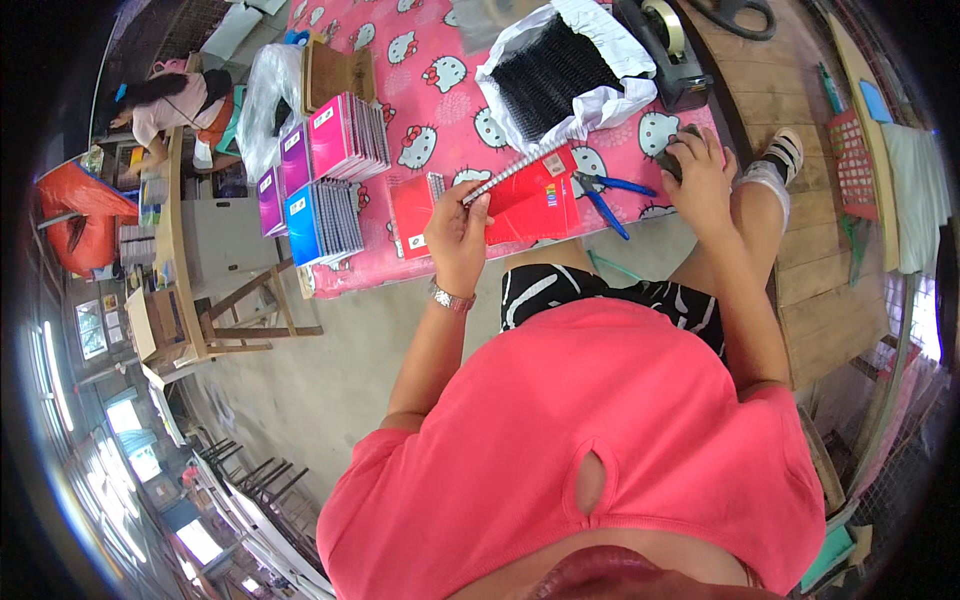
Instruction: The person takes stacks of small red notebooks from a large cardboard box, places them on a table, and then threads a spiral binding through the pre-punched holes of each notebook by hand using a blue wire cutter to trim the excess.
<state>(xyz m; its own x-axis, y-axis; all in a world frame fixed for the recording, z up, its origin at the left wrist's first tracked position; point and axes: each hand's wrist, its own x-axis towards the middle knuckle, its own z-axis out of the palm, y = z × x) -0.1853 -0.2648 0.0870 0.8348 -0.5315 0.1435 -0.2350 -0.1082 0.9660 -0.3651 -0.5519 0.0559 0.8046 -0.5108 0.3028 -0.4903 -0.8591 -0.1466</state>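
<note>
One table under a pink cartoon-print cloth point(447, 115) forms the work surface; clock bearings are taken from the raised notebook, with 12 o'clock at the top of the view. A wooden plank platform point(830, 325) lies at 4. A bundle of black binding coils point(560, 80), in open white wrapping point(628, 95), sits near 12 to 1. Stacked spiral notebooks stand at 9: magenta point(340, 140), purple point(294, 160) and blue point(320, 222). A black tape dispenser point(688, 80) is at 2.

Red notebooks point(535, 222) lie on the cloth at the near table edge, partly beneath the raised notebook point(530, 183). The left hand point(460, 235), at 7 to 8, pinches that raised notebook by the end of its coil, which slants from the fingers toward 2. The right hand point(703, 195), at 3, is curled over a dark object point(666, 163); whether it grips or merely rests cannot be determined. Blue-handled pliers point(602, 207) lie untouched between the hands, at 3 to 4.

Assessment: sound handling calls for a light pinch that does not flatten the loops, covers kept square and unbent, the coil end in plain sight, and the pliers' tips clear of the covers.
</note>
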